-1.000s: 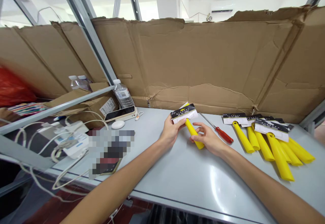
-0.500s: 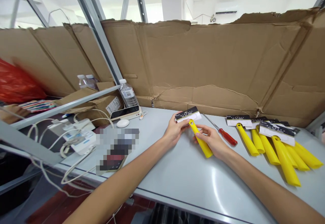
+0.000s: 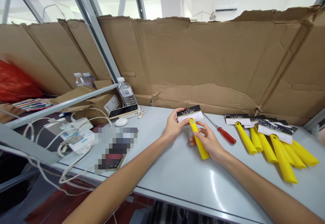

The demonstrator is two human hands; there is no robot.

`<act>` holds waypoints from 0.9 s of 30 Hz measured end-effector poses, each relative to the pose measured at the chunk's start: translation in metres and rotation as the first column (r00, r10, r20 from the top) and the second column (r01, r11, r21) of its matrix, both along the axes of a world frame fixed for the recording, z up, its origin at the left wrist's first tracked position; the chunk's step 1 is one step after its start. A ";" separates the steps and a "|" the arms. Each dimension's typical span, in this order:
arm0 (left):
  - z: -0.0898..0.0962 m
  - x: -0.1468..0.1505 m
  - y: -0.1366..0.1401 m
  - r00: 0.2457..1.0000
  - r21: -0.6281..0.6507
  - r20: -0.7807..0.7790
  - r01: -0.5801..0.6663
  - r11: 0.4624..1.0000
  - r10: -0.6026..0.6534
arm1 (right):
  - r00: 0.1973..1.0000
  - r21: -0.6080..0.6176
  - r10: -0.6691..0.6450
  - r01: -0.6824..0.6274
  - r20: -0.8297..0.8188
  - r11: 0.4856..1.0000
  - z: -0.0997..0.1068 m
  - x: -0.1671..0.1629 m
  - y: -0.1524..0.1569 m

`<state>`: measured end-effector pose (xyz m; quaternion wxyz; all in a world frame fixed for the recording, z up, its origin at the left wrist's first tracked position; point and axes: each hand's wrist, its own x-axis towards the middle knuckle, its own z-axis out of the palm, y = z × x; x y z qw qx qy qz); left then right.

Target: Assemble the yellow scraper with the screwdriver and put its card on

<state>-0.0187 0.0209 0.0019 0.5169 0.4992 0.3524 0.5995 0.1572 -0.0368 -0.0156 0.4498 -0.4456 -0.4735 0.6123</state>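
Note:
Between my hands is a yellow plastic handle (image 3: 199, 142) with a hanging hole at its narrow upper end. A black-and-white card label (image 3: 190, 113) sits at that end, pinched by my left hand (image 3: 175, 124) between thumb and fingers. My right hand (image 3: 207, 139) grips the yellow handle along its middle, its wider end pointing down toward me. Whether the card passes through the hole is hidden by my left thumb. To the right lie several more yellow handles (image 3: 284, 158) with similar cards attached. A red-handled screwdriver (image 3: 226, 136) rests just beyond my right hand.
A grey tabletop (image 3: 177, 173) spans the front, with a cardboard wall (image 3: 203, 54) behind. On the left are a water bottle (image 3: 127, 92), a phone on a stand (image 3: 123, 111), a white oval object (image 3: 121, 122), a power strip with cables (image 3: 82, 141) and a metal rack post (image 3: 104, 44).
The view has shifted slightly. The card has turned a little flatter in my left hand, and both hands keep hold of the card and the handle.

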 end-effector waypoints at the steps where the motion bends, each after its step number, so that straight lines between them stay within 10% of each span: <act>1: -0.001 0.000 0.001 1.000 -0.001 -0.012 0.011 1.000 -0.011 | 1.000 -0.001 -0.001 0.001 -0.013 1.000 0.000 0.002 0.002; 20: -0.015 -0.020 0.033 0.983 -0.025 -0.155 -0.102 0.994 0.097 | 0.964 0.088 -0.071 0.050 0.258 0.995 -0.007 0.011 0.011; 27: -0.020 -0.029 0.035 0.720 0.278 -0.663 -0.018 0.960 0.205 | 0.705 0.301 -0.114 -0.146 0.700 0.942 0.001 0.013 0.000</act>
